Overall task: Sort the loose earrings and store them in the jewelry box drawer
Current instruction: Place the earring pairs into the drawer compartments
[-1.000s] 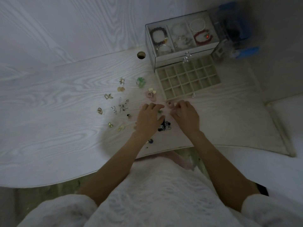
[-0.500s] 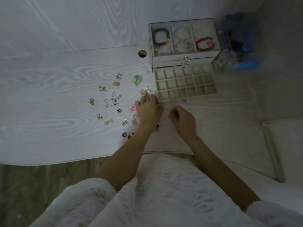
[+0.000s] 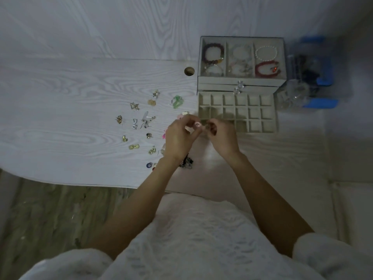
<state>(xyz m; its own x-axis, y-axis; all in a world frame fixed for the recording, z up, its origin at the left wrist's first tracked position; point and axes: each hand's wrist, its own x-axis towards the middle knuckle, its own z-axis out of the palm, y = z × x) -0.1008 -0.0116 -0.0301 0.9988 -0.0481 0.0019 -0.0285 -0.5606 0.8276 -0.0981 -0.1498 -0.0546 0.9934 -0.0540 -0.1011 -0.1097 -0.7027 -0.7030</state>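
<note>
A white wood-grain desk (image 3: 60, 122) carries everything. At its far right stands a pale jewelry box (image 3: 242, 81) whose clear top shows three sections of beaded bracelets: purple (image 3: 214, 54), white pearl (image 3: 265, 53) and red (image 3: 266, 69). Its lowest drawer (image 3: 238, 112) is pulled out toward the person, a beige tray split into small square cells.

Loose earrings (image 3: 141, 126) lie scattered on the desk left of the drawer, mostly gold and silver pieces, with a green one (image 3: 177, 101) nearest the box and a dark cluster (image 3: 186, 162) by the left wrist.

Both bare forearms reach forward from white sleeves. The left hand (image 3: 178, 136) and right hand (image 3: 223, 136) meet just in front of the drawer's near left corner, raised, fingertips curled together. The left hand pinches a small pale pink earring (image 3: 197, 124) between thumb and forefinger. The right hand's fingers are narrowly closed beside it; whether they grip anything cannot be told.
</note>
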